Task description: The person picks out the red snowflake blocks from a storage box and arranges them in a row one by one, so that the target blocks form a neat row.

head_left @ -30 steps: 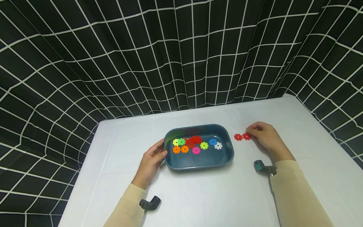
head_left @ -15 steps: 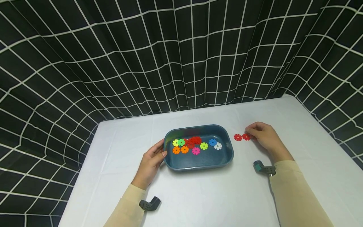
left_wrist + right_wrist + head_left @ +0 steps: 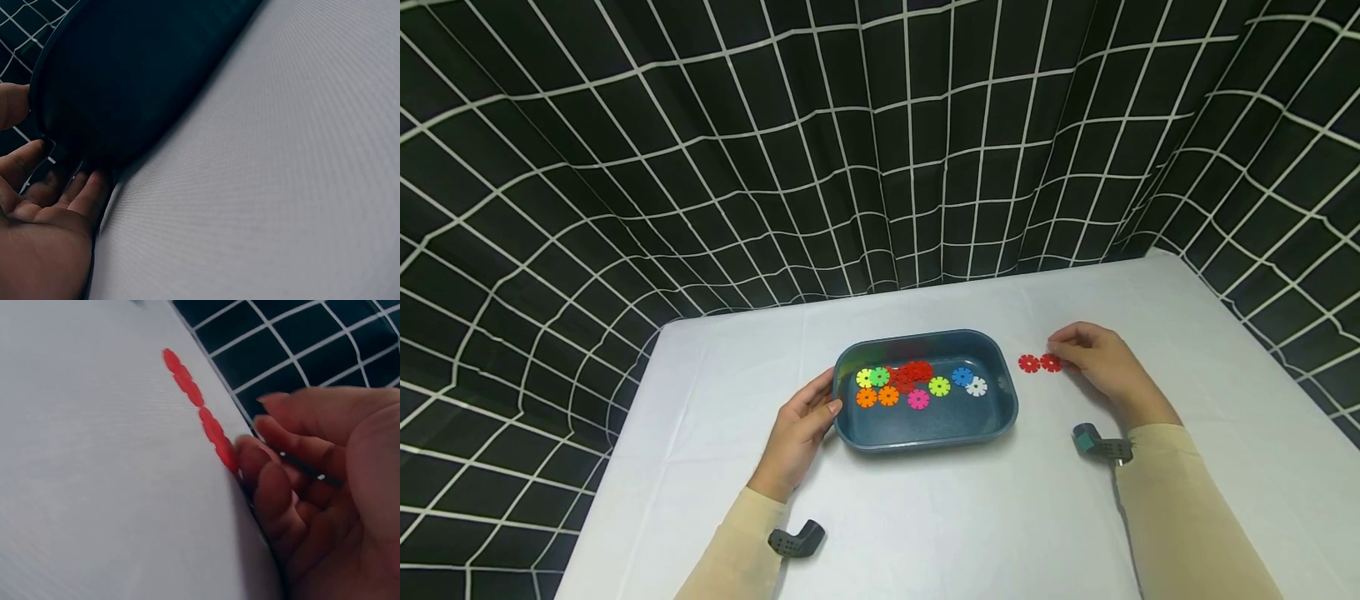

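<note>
My left hand (image 3: 799, 427) holds the left end of a dark blue plastic tray (image 3: 925, 443), with the thumb at its rim; the left wrist view shows fingers at the tray's (image 3: 150, 75) underside edge. Inside lie several notched plastic discs: a red pile (image 3: 917, 372), two orange discs (image 3: 877, 397), a pink disc (image 3: 918, 400), and yellow, green, blue and white ones. To the tray's right, two red notched discs (image 3: 1029, 363) lie flat side by side on the table. My right hand (image 3: 1093, 354) is at the right-hand red disc (image 3: 217, 440), its bent fingertips right at the disc's edge.
A white cloth (image 3: 895, 525) covers the table. Behind and along the sides hangs a black curtain (image 3: 880, 150) with a white grid. Each wrist carries a small dark camera mount (image 3: 797, 538).
Almost nothing differs. My right hand shifts very slightly at the right-hand red disc, while the left hand and the tray stay where they were.
</note>
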The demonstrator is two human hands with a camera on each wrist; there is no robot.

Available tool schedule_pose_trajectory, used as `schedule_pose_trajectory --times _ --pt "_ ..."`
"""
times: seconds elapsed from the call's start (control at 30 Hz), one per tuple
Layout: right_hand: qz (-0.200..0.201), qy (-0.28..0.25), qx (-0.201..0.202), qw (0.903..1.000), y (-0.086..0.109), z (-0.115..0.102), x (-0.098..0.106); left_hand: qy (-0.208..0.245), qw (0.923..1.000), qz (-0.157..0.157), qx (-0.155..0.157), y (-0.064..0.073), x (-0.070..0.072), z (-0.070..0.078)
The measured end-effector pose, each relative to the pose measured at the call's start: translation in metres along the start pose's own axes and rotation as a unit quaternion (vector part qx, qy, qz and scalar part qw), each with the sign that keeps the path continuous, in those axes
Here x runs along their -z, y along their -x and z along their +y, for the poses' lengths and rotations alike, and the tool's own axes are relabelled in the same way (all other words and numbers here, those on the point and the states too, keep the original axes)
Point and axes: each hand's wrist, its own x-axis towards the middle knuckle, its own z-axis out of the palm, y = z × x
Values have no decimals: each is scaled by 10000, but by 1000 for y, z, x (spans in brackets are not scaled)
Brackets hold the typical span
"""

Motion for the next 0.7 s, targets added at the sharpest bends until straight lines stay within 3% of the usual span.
schedule_pose_trajectory --times 0.17,0.37,0.6,0.7 --pt "-281 -116 50 9995 1 2 5 37 10000 2 3 0 0 -1" --pt "-246 -388 89 9989 2 3 7 50 10000 24 17 0 1 -1" --pt "-302 -1078 37 9937 3 7 11 3 10000 43 8 0 0 -1" --pt "-353 -1092 5 9934 2 7 11 -1 10000 32 12 0 0 0"
